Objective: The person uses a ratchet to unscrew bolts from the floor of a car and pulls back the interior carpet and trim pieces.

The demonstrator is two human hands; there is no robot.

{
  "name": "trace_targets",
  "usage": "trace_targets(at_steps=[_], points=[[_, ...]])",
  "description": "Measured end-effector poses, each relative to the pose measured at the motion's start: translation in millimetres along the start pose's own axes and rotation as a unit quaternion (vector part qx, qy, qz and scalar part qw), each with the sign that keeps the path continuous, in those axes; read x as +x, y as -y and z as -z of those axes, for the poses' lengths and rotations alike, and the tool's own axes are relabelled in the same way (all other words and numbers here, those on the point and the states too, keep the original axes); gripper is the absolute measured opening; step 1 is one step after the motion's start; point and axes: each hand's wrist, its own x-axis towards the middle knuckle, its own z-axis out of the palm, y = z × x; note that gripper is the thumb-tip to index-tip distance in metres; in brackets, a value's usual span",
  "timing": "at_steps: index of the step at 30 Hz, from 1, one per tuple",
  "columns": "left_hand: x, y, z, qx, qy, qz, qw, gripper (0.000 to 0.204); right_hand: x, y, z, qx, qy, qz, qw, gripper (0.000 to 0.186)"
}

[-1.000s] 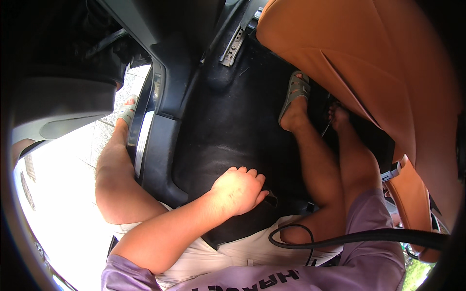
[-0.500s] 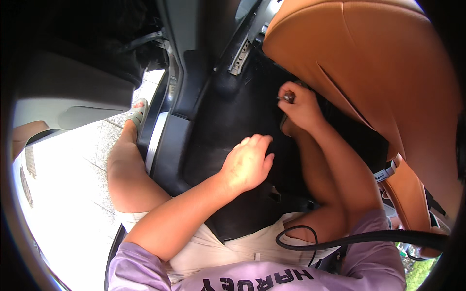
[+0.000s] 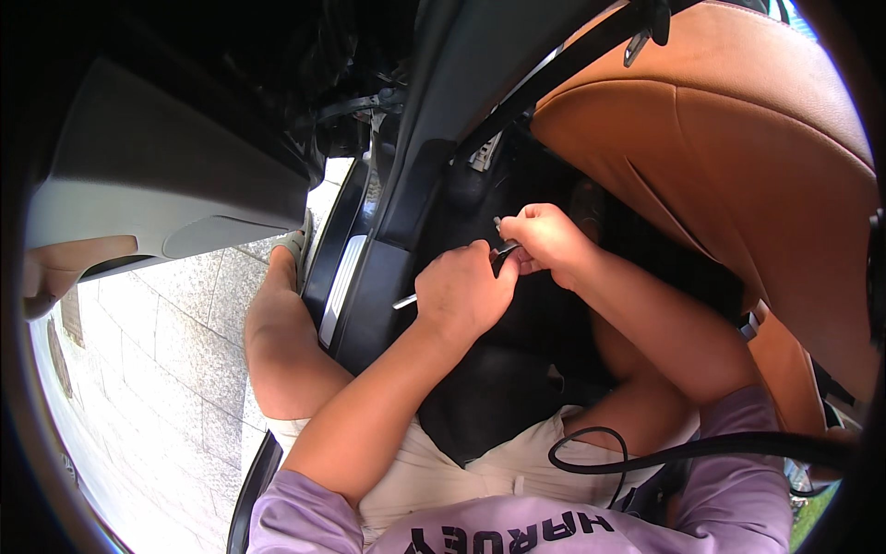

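My left hand (image 3: 466,286) is closed around a slim metal tool; its silver rod-like end (image 3: 404,301) sticks out past the wrist side of the hand. The tool's dark, shiny end (image 3: 506,249) shows between my hands, and its exact kind is unclear. My right hand (image 3: 546,242) meets the left there, fingers pinched together. A small metal tip (image 3: 498,223) juts out beside its thumb and index finger. Whether that tip belongs to the same tool is hidden by the fingers. Both hands are held above the dark car floor between my legs.
A tan leather seat (image 3: 701,166) rises on the right, with a metal seat rail (image 3: 484,152) by its base. On the left are the open car door (image 3: 175,203), the sill (image 3: 343,288) and pale paving (image 3: 175,342). A black cable (image 3: 701,454) crosses my lap.
My hands have come together; the right moved nearer and the left now shows a silver rod end. The view has shifted, with the door and paving showing more.
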Motion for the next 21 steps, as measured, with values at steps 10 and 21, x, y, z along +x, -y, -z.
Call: trace_targets(at_steps=[10,21], points=[[-22,19,27,0.043,-0.023,-0.027,0.998,0.048,36,17,-27,0.005,0.072,-0.055,0.996,0.014],[-14,48,-2,0.127,0.168,-0.100,0.972,0.043,259,-34,19,0.026,-0.288,0.147,0.946,0.014]])
